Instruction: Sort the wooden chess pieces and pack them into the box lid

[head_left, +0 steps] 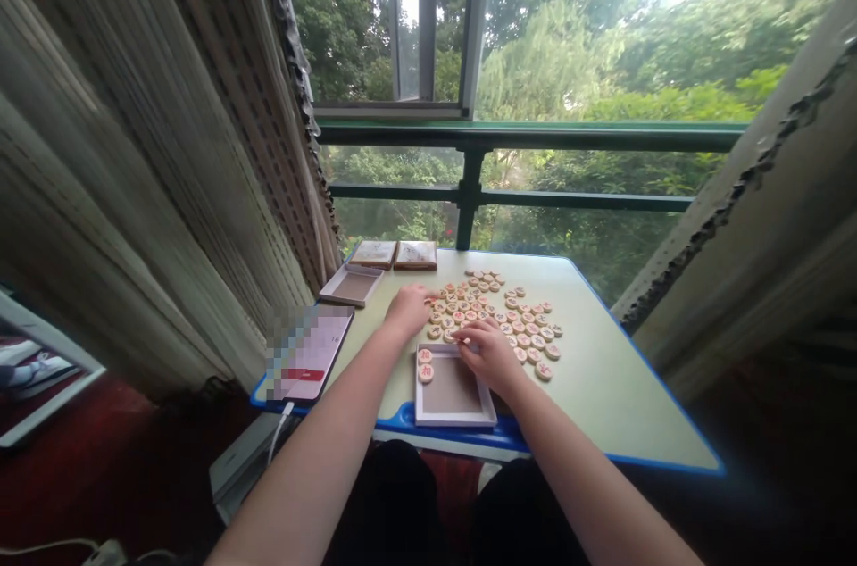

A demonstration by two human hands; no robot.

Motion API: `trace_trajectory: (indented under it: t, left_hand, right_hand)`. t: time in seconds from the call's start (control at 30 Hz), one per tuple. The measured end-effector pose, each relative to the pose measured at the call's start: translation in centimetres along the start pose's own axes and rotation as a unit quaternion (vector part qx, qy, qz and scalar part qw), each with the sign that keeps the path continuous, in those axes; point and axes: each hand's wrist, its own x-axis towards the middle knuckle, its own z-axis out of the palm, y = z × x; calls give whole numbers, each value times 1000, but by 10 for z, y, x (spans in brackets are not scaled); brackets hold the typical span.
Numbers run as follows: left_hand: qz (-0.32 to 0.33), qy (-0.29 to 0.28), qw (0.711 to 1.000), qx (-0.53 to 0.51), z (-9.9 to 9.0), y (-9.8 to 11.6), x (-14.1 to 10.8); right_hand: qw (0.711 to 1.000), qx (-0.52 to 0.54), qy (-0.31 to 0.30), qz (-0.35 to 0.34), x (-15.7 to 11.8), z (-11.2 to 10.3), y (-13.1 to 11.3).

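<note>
2 forearms [321,450] across blue table edge [649,461], left hand [408,312] and right hand [492,358] at pieces [536,341], grips unclear, tabletop [622,401] extending rightward.

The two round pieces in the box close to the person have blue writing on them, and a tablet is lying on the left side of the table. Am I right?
Not quite: the writing on the two round pieces is red, not blue, as the head view shows. They are in the box close to the person, and a tablet is lying on the left side of the table.
</note>
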Motion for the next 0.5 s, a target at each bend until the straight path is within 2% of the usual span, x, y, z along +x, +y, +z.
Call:
trace_trajectory:
  t: [0.07, 0.13, 0.2, 0.3, 0.4, 0.5]
  left_hand:
    - [-6, -16, 1000, 8, 3, 1, 13]
    - [0, -1, 1000, 9, 8, -3, 19]
    - [1, 29, 1000, 4, 14, -11, 20]
    - [3, 23, 1000, -4, 20, -24, 19]
    - [3, -6, 1000, -13, 21, -32, 19]
    - [20, -38, 999, -16, 20, -34, 22]
  right_hand:
    - [1000, 12, 26, 2, 0, -4, -1]
    - [999, 23, 44, 16, 5, -11, 0]
    - [998, 36, 36, 34, 14, -18, 1]
    - [998, 44, 0, 43, 29, -25, 6]
    - [999, 41, 10, 33, 36, -22, 14]
    - [999, 33, -1, -15, 32, -15, 22]
